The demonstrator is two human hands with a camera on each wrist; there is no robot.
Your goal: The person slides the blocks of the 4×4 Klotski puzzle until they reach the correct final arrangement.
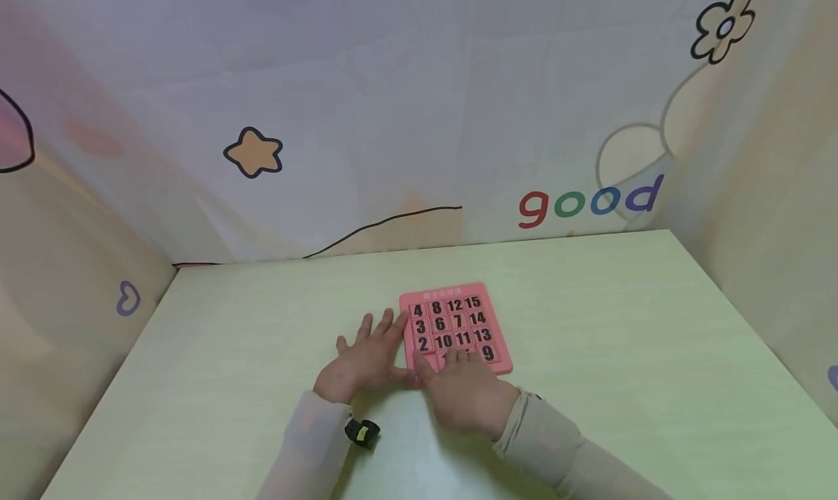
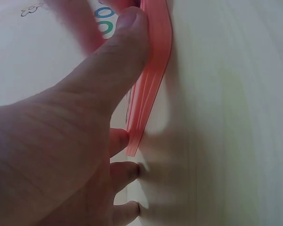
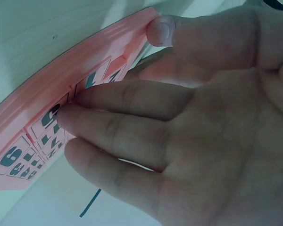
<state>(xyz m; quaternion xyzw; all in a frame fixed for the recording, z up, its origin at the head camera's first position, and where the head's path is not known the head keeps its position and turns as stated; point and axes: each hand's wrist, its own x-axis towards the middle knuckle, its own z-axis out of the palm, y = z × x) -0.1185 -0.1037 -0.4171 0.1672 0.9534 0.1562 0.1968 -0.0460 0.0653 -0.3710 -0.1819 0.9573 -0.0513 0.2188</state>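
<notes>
A pink number slide puzzle (image 1: 461, 322) lies on the table, slightly turned, its black-numbered square tiles facing up. My left hand (image 1: 366, 362) is at its left side with fingers spread, fingertips against the left edge and thumb at the near left corner. In the left wrist view, that thumb (image 2: 127, 42) lies along the puzzle's side wall (image 2: 153, 61). My right hand (image 1: 465, 394) reaches over the near edge, its straight fingers (image 3: 113, 125) touching the tiles of the nearest row. Those fingers hide part of that row; the 9 tile (image 1: 487, 352) shows at its right end.
The pale green table (image 1: 622, 340) extends on both sides of the puzzle. Printed cloth (image 1: 366, 121) with a star, a flower and the word "good" hangs along the back and sides. A small black device (image 1: 362, 433) is strapped at my left wrist.
</notes>
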